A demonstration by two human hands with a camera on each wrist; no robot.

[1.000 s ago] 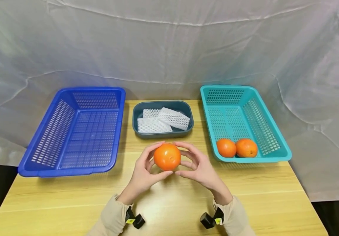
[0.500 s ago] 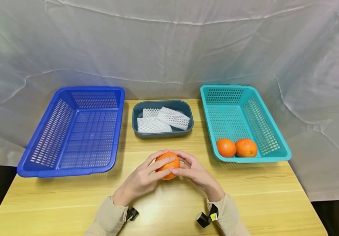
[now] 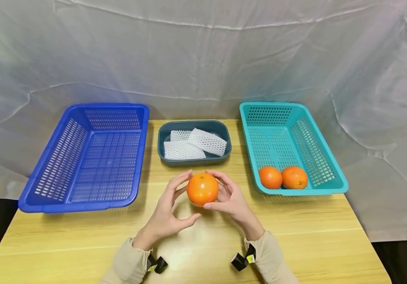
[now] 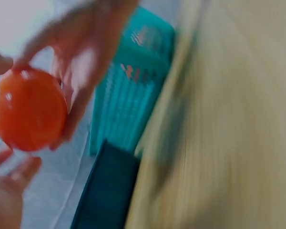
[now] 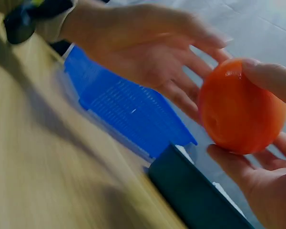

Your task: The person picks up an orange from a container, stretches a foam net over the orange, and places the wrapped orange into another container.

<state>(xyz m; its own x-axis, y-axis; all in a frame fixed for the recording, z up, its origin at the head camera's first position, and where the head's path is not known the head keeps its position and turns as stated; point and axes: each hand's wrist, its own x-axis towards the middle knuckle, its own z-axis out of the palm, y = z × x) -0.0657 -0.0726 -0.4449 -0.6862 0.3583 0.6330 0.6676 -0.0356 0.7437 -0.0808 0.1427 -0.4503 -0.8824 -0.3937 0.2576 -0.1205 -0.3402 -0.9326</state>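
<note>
In the head view an orange [image 3: 202, 190] is held above the middle of the wooden table. My right hand [image 3: 236, 205] grips it from the right, thumb at the lower front and fingers behind. My left hand [image 3: 164, 215] is spread around its left side, with the thumb clear of the fruit. Its fingertips lie close by the skin; whether they touch it I cannot tell. The right wrist view shows the orange [image 5: 243, 107] between the right thumb and fingers, with the left hand [image 5: 157, 57] beside it, palm toward the fruit.
A blue basket [image 3: 140, 157] stands at the left. Behind the hands, a dark oblong tub [image 3: 194, 163] contains white foam net sleeves [image 3: 208, 142]. At the right, a teal basket [image 3: 325, 149] has two oranges [image 3: 270, 177] near its front wall. Grey cloth [image 3: 203, 59] hangs behind.
Half a second ago the left fingers lay across the front of the orange; they have opened off it to the left. The orange has turned, now with its stem end uppermost, and risen slightly.
</note>
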